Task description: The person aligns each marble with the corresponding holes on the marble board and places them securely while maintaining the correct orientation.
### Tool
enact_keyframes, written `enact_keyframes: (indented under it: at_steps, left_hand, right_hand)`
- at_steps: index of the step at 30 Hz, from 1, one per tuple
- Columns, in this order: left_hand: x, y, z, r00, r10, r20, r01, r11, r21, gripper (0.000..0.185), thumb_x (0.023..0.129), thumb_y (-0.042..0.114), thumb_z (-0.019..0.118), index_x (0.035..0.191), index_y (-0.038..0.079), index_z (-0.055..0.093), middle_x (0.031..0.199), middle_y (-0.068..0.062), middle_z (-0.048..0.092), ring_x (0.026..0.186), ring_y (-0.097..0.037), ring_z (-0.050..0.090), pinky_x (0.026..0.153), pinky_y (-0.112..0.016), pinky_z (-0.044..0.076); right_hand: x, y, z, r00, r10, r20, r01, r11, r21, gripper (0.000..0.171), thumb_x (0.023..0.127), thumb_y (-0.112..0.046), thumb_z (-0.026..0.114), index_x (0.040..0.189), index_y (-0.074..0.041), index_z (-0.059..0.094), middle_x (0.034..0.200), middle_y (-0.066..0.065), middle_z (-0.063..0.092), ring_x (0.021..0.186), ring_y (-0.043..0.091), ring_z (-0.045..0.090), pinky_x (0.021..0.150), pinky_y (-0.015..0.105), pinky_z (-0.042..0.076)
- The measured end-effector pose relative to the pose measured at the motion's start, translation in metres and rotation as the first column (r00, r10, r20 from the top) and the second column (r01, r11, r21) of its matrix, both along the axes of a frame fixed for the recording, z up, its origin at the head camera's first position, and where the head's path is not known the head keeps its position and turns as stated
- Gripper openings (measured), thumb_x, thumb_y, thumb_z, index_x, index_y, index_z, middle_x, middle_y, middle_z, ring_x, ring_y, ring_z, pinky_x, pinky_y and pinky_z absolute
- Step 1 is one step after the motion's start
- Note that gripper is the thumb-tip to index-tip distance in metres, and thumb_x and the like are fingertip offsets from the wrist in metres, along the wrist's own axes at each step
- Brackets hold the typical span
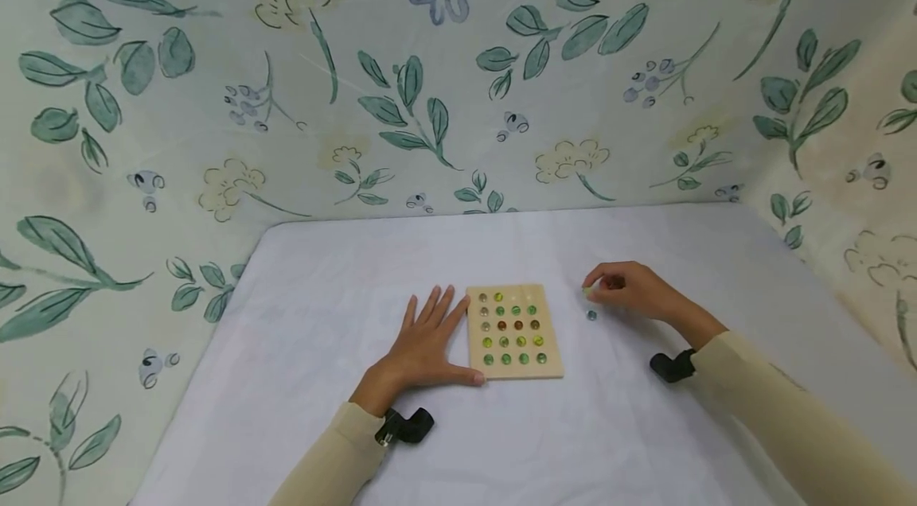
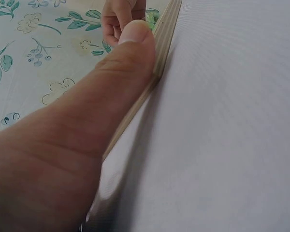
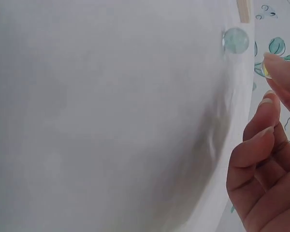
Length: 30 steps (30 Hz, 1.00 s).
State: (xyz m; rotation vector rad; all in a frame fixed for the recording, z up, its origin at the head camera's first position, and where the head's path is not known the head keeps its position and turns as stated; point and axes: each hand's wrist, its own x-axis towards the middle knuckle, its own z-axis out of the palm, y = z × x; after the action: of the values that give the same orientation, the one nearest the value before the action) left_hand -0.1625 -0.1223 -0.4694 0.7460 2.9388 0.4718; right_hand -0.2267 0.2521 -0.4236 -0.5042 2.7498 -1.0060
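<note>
A square wooden board (image 1: pixel 552 359) holds rows of glass marbles: clear ones down the left, with green, red-brown and yellow-green ones beside them. In its far row, marbles show only at the left end. My left hand (image 1: pixel 423 347) lies spread along the board's left side, index fingertip near the far corner and thumb (image 2: pixel 121 72) against the near edge. To the right of the board, my right hand (image 1: pixel 634 289) pinches a clear marble with yellow inside (image 3: pixel 266 71) between thumb and fingertip. A pale blue-green marble (image 3: pixel 236 40) lies on the cloth just below that hand.
White cloth (image 1: pixel 344 267) covers the table. Behind and at the sides hangs fabric printed with leaves and flowers (image 1: pixel 423 108). Each wrist wears a small black camera, one on the left (image 1: pixel 411 426) and one on the right (image 1: pixel 672 367).
</note>
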Motion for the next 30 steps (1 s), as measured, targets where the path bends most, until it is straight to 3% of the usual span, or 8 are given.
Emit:
enact_keyframes:
  at_steps: [14, 30]
  left_hand:
    - [0.000, -0.002, 0.002, 1.000, -0.013, 0.001, 0.013, 1.000, 0.025, 0.123, 0.063, 0.086, 0.059, 0.157, 0.021, 0.013, 0.162, -0.009, 0.006, 0.148, -0.028, -0.003, 0.114, -0.056, -0.005]
    - [0.000, -0.001, 0.002, 1.000, -0.007, 0.011, 0.007, 1.000, 0.025, 0.122, 0.063, 0.087, 0.057, 0.157, 0.022, 0.013, 0.162, -0.007, 0.006, 0.148, -0.027, -0.003, 0.114, -0.055, -0.006]
  right_hand:
    - [-0.013, -0.041, 0.003, 0.995, 0.096, -0.036, -0.097, 0.994, -0.046, 0.014, 0.087, -0.017, 0.073, 0.101, -0.013, 0.070, 0.074, 0.002, 0.053, 0.067, 0.017, 0.047, 0.055, 0.024, 0.039]
    - [-0.021, -0.081, -0.001, 0.989, 0.148, 0.017, -0.147, 0.988, -0.051, 0.012, 0.087, -0.015, 0.072, 0.099, -0.015, 0.071, 0.077, 0.001, 0.054, 0.071, 0.017, 0.049, 0.060, 0.025, 0.040]
